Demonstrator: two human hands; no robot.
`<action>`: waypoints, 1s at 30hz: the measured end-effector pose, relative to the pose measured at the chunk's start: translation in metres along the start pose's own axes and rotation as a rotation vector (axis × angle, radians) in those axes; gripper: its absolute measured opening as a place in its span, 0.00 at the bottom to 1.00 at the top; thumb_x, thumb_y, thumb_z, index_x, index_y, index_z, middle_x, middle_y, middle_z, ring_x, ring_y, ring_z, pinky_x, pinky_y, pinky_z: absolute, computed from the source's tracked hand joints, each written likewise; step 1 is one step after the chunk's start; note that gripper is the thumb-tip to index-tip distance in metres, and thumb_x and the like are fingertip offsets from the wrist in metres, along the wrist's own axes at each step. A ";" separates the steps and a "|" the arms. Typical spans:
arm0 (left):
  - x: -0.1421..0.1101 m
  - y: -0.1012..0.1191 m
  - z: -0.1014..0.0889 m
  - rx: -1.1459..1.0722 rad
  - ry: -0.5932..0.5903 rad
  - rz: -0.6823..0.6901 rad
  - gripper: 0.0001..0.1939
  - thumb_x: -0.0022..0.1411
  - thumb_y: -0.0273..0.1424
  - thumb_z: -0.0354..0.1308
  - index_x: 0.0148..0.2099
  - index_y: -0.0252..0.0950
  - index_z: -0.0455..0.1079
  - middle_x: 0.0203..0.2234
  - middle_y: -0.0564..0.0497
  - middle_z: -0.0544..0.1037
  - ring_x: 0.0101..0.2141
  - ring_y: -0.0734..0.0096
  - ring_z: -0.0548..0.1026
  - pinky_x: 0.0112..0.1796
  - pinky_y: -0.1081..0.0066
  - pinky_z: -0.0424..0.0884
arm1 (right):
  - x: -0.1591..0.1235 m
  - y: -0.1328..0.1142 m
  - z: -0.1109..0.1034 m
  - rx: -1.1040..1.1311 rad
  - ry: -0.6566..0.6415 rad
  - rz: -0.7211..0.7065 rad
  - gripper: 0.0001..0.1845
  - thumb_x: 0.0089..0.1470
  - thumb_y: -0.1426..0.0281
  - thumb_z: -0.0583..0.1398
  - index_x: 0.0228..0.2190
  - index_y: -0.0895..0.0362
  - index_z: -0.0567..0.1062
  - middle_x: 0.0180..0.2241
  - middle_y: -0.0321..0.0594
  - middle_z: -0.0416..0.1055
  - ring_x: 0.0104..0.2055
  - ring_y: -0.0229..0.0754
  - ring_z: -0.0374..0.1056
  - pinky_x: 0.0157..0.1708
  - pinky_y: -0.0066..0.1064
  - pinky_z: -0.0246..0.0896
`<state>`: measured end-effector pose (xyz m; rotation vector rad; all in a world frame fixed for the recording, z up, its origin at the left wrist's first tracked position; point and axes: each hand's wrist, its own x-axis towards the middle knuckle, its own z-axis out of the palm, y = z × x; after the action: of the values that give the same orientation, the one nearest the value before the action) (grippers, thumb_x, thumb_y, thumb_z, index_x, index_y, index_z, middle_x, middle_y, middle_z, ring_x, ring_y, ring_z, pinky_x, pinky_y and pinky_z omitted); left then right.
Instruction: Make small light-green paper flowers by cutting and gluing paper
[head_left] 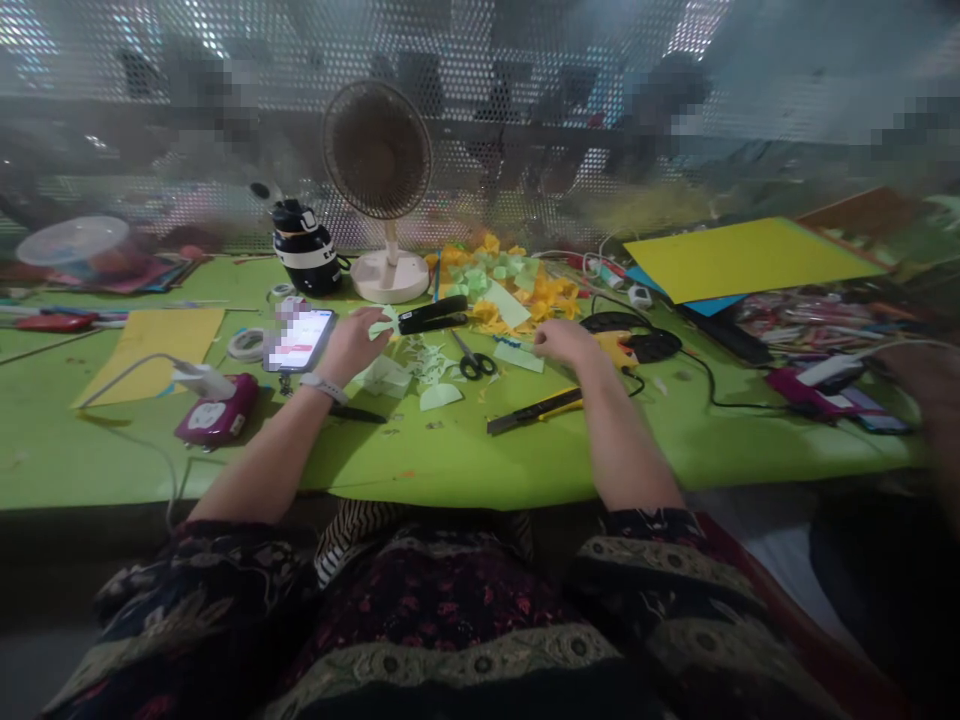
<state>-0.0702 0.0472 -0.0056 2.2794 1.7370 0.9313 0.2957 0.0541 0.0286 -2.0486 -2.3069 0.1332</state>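
My left hand [358, 345] is closed on a pale green paper piece [385, 322], cut into a leafy shape, beside the phone. Right at that piece lies a black stapler [433, 316], pointing toward it. My right hand [566, 345] is bent with its fingertips pinched together at the table, by a pale green paper strip [519, 357] and a thin bluish thing; what it grips is too small to make out. Between the hands are black-handled scissors [477, 367], shredded green paper scraps [427, 360] and a half-round green paper piece [441, 397].
Behind the stapler is a pile of orange and green paper flowers [510, 280]. A fan [390, 275] and a dark jug [307, 255] stand at the back. A phone [300, 338], tape roll [246, 344], cutter knife [534, 408] and purple power adapter [217, 410] lie around. Cables cross the right side.
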 end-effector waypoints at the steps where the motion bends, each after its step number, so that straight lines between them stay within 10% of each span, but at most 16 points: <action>1: 0.000 0.003 0.000 -0.024 0.014 -0.007 0.15 0.62 0.35 0.55 0.46 0.36 0.78 0.54 0.42 0.77 0.55 0.55 0.74 0.57 0.58 0.68 | -0.002 0.000 -0.002 -0.012 0.000 0.014 0.04 0.48 0.76 0.64 0.27 0.58 0.80 0.31 0.47 0.80 0.31 0.45 0.72 0.28 0.31 0.55; 6: -0.006 0.024 0.004 -0.324 0.035 -0.012 0.13 0.61 0.33 0.58 0.44 0.34 0.78 0.48 0.41 0.81 0.48 0.60 0.78 0.49 0.62 0.74 | -0.014 -0.001 -0.018 -0.099 0.027 0.066 0.07 0.54 0.70 0.61 0.32 0.55 0.81 0.37 0.45 0.80 0.38 0.47 0.73 0.31 0.32 0.56; 17: -0.037 0.073 0.025 -1.181 -0.610 -0.192 0.18 0.60 0.31 0.66 0.52 0.34 0.74 0.50 0.39 0.79 0.49 0.63 0.79 0.52 0.58 0.74 | -0.038 -0.084 0.019 0.294 0.411 -0.567 0.13 0.64 0.66 0.54 0.37 0.57 0.78 0.43 0.50 0.77 0.47 0.50 0.71 0.49 0.40 0.65; 30: -0.039 0.073 0.034 -1.420 -0.454 -0.253 0.09 0.58 0.29 0.68 0.41 0.33 0.75 0.41 0.47 0.81 0.46 0.67 0.78 0.53 0.57 0.72 | -0.043 -0.095 0.033 0.382 0.375 -0.692 0.10 0.64 0.69 0.54 0.38 0.55 0.76 0.54 0.51 0.71 0.57 0.53 0.66 0.58 0.49 0.60</action>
<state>0.0033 -0.0036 -0.0151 1.1312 0.6566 0.9673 0.2038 -0.0005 0.0058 -0.9393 -2.3551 0.1276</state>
